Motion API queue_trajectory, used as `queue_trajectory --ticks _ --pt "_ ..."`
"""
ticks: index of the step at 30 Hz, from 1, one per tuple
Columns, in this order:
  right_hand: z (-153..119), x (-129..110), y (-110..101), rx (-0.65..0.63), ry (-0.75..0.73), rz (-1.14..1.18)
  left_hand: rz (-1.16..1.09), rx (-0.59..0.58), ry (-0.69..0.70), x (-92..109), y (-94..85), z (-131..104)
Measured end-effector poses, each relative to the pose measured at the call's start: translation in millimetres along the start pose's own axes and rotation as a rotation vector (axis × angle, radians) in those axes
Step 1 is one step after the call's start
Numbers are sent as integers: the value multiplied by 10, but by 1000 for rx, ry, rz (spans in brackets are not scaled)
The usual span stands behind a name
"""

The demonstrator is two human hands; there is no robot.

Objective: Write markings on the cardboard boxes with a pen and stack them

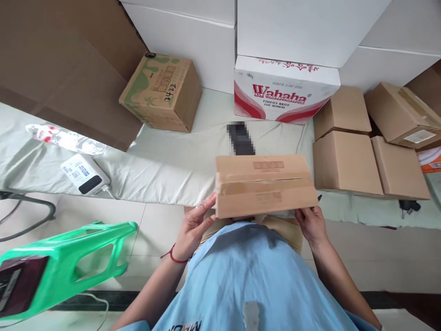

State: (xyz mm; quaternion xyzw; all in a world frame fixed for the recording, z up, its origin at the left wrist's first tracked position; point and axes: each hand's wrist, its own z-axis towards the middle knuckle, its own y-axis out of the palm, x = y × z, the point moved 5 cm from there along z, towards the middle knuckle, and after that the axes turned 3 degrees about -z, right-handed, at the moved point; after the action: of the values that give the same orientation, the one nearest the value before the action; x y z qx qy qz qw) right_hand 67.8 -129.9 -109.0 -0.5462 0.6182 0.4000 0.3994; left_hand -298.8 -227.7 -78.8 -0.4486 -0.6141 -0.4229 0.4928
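Cardboard box, one, is gripped at both ends: left hand and right hand, fingers curled, palms inward. Four plain cartons are stacked nearby.

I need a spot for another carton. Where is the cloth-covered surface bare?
Bare cloth lies between the white charger, the green-printed carton and the taped box held by the left hand and right hand. The right side is crowded with plain cartons.
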Motion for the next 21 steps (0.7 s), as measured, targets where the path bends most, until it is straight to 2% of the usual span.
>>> queue_trajectory --ticks 2,4,6,8,11,15,18,21 --pt "20 -29 -31 10 -6 50 132 -200 210 278 165 -65" --pt "43 -66 -56 5 -7 98 239 -328 411 559 320 -114" --pt "49 -95 -68 0 -9 125 279 -338 503 750 412 -110" --pt "27 -119 -59 -12 -19 131 257 -289 482 820 427 -71" --pt "-51 -167 -20 -41 -55 124 151 -230 384 737 322 -58" --pt "-176 -242 6 -63 -95 29 18 -154 212 436 28 -155" --pt "-255 -290 -28 -74 -123 -32 -96 -27 100 231 -182 -242" --pt "-331 -345 -49 -147 -159 -156 -214 123 3 107 -302 -300"
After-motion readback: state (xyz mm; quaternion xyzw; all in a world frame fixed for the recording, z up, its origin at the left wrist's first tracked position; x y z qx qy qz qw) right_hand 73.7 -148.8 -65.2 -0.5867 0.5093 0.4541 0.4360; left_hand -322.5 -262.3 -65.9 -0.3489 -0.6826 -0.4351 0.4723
